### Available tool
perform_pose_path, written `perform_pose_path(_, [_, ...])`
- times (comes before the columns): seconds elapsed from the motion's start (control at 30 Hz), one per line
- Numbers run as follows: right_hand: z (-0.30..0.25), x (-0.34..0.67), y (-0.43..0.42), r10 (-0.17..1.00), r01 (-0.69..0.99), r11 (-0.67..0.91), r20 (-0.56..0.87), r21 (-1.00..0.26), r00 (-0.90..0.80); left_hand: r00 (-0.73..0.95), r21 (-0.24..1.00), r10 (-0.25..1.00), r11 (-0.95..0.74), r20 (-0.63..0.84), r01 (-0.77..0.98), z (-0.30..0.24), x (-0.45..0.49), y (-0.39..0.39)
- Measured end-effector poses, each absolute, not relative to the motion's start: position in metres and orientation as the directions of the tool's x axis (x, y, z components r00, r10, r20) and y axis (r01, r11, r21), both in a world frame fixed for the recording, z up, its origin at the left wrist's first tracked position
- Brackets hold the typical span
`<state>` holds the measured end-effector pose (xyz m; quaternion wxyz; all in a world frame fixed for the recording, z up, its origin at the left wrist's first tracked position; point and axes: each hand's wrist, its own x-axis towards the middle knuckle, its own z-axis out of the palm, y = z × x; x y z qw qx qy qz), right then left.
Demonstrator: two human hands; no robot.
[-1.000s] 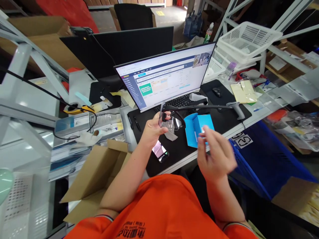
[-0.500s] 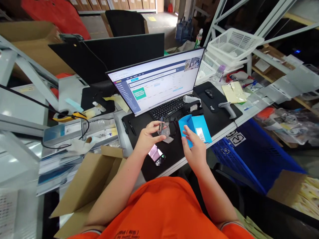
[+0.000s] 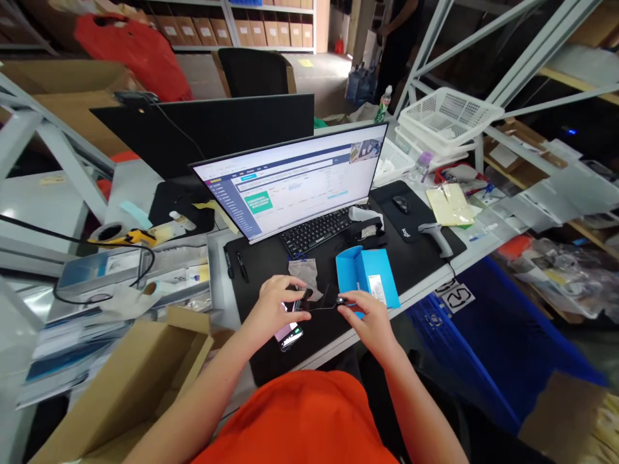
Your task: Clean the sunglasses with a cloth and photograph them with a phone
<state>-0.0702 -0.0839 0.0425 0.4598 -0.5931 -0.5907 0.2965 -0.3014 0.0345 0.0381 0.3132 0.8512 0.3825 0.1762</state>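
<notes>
My left hand (image 3: 283,306) pinches a small black piece (image 3: 305,294) between thumb and fingers above the desk mat. Opposite it, the fingertips of my right hand (image 3: 367,316) close on another small black end piece (image 3: 341,301). A thin dark line, seemingly a cable, runs between the two; its exact kind is too small to tell. Just beyond lies a crumpled clear plastic bag (image 3: 305,272). The open blue box (image 3: 378,264) stands behind my right hand. Partly under my left hand is a lit phone (image 3: 290,336).
A monitor (image 3: 294,183) and keyboard (image 3: 316,231) stand at the back. To the right are a mouse (image 3: 401,204) and a barcode scanner (image 3: 438,238). An open cardboard box (image 3: 130,380) sits at left, a blue crate (image 3: 464,341) below right.
The clear plastic bag has left my left hand and lies on the mat. Both hands have come closer to me and now grip small black pieces. The view has tilted up.
</notes>
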Motion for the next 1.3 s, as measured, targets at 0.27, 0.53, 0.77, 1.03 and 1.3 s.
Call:
perform_pose_path(0.27, [-0.012, 0.092, -0.039, 0.962, 0.586, -0.093, 0.08, -0.805, 0.262, 0.304, 0.504, 0.951, -0.236, -0.057, 0.831, 0.01, -0.265, 0.059])
perform_pose_path(0.53, [-0.08, 0.259, 0.077, 0.94, 0.758, -0.209, 0.088, -0.618, 0.331, 0.023, 0.31, 0.976, 0.046, -0.215, 0.95, -0.007, -0.223, 0.057])
perform_pose_path(0.77, [-0.109, 0.319, 0.177, 0.932, 0.867, -0.175, 0.204, -0.467, 0.298, -0.164, 0.305, 0.975, 0.204, -0.152, 0.93, -0.016, -0.217, 0.038])
perform_pose_path(1.03, [-0.144, 0.326, 0.221, 0.912, 0.908, -0.106, 0.324, -0.405, 0.251, -0.391, 0.625, 0.919, 0.332, -0.047, 0.706, -0.005, -0.211, 0.012])
perform_pose_path(1.3, [-0.185, 0.357, 0.22, 0.899, 0.906, -0.133, 0.336, -0.402, 0.281, -0.523, 0.836, 0.808, 0.466, -0.27, 0.289, -0.003, -0.197, -0.003])
